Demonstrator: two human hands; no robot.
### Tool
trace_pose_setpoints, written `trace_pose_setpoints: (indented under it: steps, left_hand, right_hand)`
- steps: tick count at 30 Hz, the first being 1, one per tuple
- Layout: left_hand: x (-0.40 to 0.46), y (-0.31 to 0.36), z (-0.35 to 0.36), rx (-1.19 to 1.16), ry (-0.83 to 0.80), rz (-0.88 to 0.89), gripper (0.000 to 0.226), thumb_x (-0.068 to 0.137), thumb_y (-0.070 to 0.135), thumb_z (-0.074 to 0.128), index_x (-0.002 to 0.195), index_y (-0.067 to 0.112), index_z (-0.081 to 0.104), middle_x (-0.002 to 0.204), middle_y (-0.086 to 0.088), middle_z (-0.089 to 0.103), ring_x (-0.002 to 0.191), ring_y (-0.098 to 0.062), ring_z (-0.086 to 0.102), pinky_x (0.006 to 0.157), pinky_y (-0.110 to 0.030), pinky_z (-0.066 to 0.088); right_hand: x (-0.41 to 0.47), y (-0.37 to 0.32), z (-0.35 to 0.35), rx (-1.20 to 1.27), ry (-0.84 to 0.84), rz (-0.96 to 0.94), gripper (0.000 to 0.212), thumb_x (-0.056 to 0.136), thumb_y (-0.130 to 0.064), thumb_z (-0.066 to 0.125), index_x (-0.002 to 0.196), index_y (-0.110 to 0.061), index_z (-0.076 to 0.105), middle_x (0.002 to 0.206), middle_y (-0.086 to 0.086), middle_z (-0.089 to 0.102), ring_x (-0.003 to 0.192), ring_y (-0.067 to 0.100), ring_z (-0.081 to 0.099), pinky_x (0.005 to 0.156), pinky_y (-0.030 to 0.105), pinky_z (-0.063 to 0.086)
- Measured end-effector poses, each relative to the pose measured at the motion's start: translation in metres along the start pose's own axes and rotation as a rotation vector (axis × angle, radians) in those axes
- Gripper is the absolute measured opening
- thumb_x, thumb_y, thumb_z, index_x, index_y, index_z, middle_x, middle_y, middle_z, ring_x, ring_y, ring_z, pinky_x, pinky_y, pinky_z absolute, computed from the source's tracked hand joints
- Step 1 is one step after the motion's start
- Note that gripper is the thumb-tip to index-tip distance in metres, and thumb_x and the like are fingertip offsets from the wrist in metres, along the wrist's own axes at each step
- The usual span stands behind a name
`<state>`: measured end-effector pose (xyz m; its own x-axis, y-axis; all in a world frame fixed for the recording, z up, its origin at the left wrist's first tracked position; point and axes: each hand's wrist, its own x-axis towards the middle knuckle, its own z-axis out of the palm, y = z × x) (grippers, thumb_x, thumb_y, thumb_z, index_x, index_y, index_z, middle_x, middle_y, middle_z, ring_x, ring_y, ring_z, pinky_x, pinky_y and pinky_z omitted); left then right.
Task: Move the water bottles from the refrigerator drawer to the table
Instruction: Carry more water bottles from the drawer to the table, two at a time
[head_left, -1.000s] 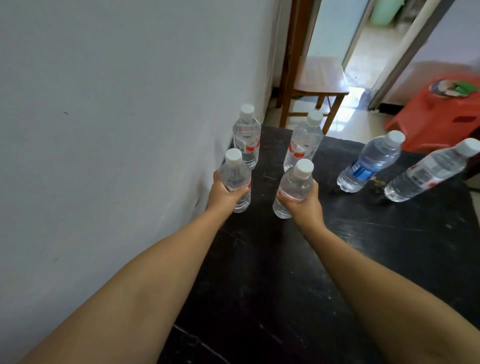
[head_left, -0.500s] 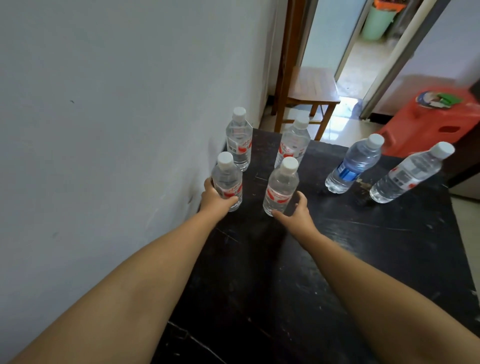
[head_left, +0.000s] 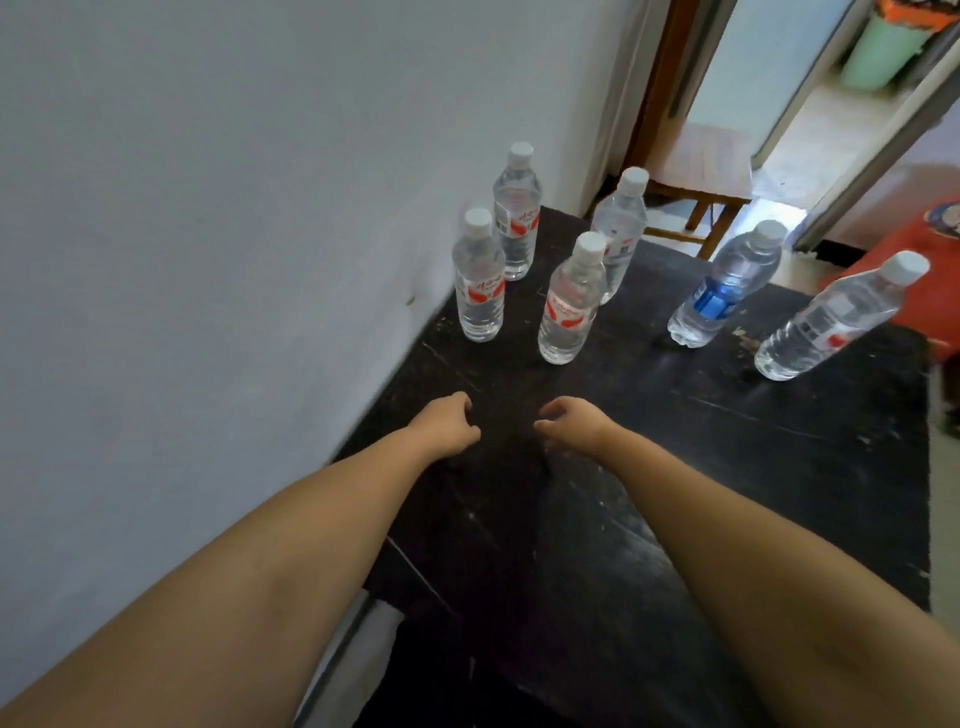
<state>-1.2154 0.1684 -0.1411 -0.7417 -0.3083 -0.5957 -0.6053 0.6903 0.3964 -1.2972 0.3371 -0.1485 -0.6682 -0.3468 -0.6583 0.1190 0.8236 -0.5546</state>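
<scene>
Black table (head_left: 675, 493) is holding six water bottles (head_left: 569, 304) upright by the wall (head_left: 208, 208). Left hand (head_left: 447, 426) and right hand (head_left: 571, 423) are hovering loosely curled, gripping nothing. Careless elbows risk toppling the tight cluster.

Black scuffed desk (head_left: 675, 467) against the wall carries six upright water bottles (head_left: 569, 306), five red-labelled, one blue-labelled (head_left: 719, 291).

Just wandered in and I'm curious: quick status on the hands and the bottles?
Left hand and right hand empty, loosely curled. Six water bottles upright on the black table. Nothing in the way.
</scene>
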Motion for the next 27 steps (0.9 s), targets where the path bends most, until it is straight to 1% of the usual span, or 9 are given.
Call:
trace_pose_setpoints:
  steps: [4,7,9,13,17,19,22,25,27]
  left_hand:
    - [-0.042,-0.035,0.025,0.001,-0.001,-0.022,0.028,0.09,0.026,0.058,0.115,0.011,0.06,0.117,-0.007,0.061,0.106,-0.022,0.059,0.088,-0.032,0.047]
    - [-0.076,-0.064,0.034,-0.06,0.027,-0.097,0.009,0.092,0.02,0.055,0.091,0.011,0.057,0.093,-0.01,0.056,0.086,-0.021,0.056,0.077,-0.034,0.046]
    - [-0.098,-0.077,0.036,-0.12,0.06,-0.147,0.009,0.093,0.017,0.052,0.09,0.009,0.053,0.087,-0.012,0.054,0.08,-0.022,0.053,0.072,-0.032,0.044]
    - [-0.139,-0.099,0.048,-0.166,0.164,-0.197,0.016,0.093,0.017,0.053,0.092,0.003,0.059,0.091,-0.018,0.058,0.085,-0.026,0.059,0.078,-0.035,0.049]
    - [-0.193,-0.125,0.081,-0.223,0.23,-0.248,0.021,0.09,0.015,0.054,0.069,0.014,0.048,0.082,-0.015,0.048,0.072,-0.022,0.049,0.065,-0.031,0.038]
    - [-0.233,-0.142,0.106,-0.277,0.257,-0.31,0.018,0.089,0.015,0.054,0.072,0.015,0.051,0.086,-0.021,0.054,0.073,-0.025,0.052,0.068,-0.032,0.043]
    - [-0.311,-0.178,0.157,-0.426,0.32,-0.457,0.005,0.09,0.016,0.056,0.088,0.013,0.06,0.087,-0.014,0.056,0.079,-0.023,0.055,0.072,-0.029,0.042]
    - [-0.389,-0.208,0.208,-0.533,0.385,-0.598,0.004,0.091,0.015,0.056,0.089,0.012,0.057,0.087,-0.011,0.05,0.078,-0.02,0.052,0.071,-0.027,0.039]
    - [-0.429,-0.218,0.236,-0.601,0.421,-0.678,0.008,0.092,0.014,0.055,0.095,0.009,0.06,0.092,-0.01,0.051,0.083,-0.02,0.052,0.072,-0.026,0.04]
  right_hand:
    - [-0.025,-0.005,0.033,-0.221,-0.107,-0.076,0.032,0.091,-0.015,0.058,0.122,-0.005,0.057,0.107,0.018,0.068,0.093,0.032,0.07,0.083,0.04,0.058]
    - [-0.049,-0.012,0.056,-0.414,-0.205,-0.139,0.03,0.091,-0.01,0.053,0.12,-0.006,0.056,0.102,0.014,0.063,0.085,0.029,0.067,0.065,0.035,0.055]
    - [-0.061,-0.016,0.068,-0.519,-0.217,-0.195,0.031,0.089,-0.009,0.053,0.12,-0.004,0.055,0.098,0.011,0.058,0.082,0.025,0.06,0.056,0.027,0.049]
    - [-0.084,-0.022,0.092,-0.683,-0.244,-0.289,0.038,0.093,-0.015,0.051,0.129,-0.003,0.049,0.108,0.016,0.06,0.089,0.027,0.06,0.069,0.032,0.052]
    - [-0.111,-0.018,0.133,-0.766,-0.323,-0.349,0.037,0.094,-0.015,0.049,0.128,-0.001,0.049,0.11,0.018,0.062,0.099,0.034,0.065,0.074,0.039,0.055]
    - [-0.131,-0.012,0.162,-0.803,-0.345,-0.408,0.037,0.094,-0.015,0.05,0.129,-0.003,0.048,0.113,0.019,0.06,0.099,0.033,0.064,0.077,0.04,0.054]
    - [-0.171,0.001,0.22,-0.911,-0.397,-0.549,0.039,0.094,-0.015,0.051,0.132,-0.003,0.046,0.103,0.011,0.051,0.072,0.02,0.051,0.063,0.027,0.043]
    - [-0.216,0.014,0.276,-1.039,-0.452,-0.674,0.041,0.094,-0.014,0.052,0.132,-0.002,0.05,0.117,0.016,0.056,0.09,0.023,0.05,0.075,0.029,0.037]
    - [-0.245,0.022,0.304,-1.096,-0.517,-0.735,0.042,0.095,-0.013,0.049,0.135,-0.003,0.045,0.121,0.019,0.055,0.095,0.028,0.051,0.072,0.029,0.04]
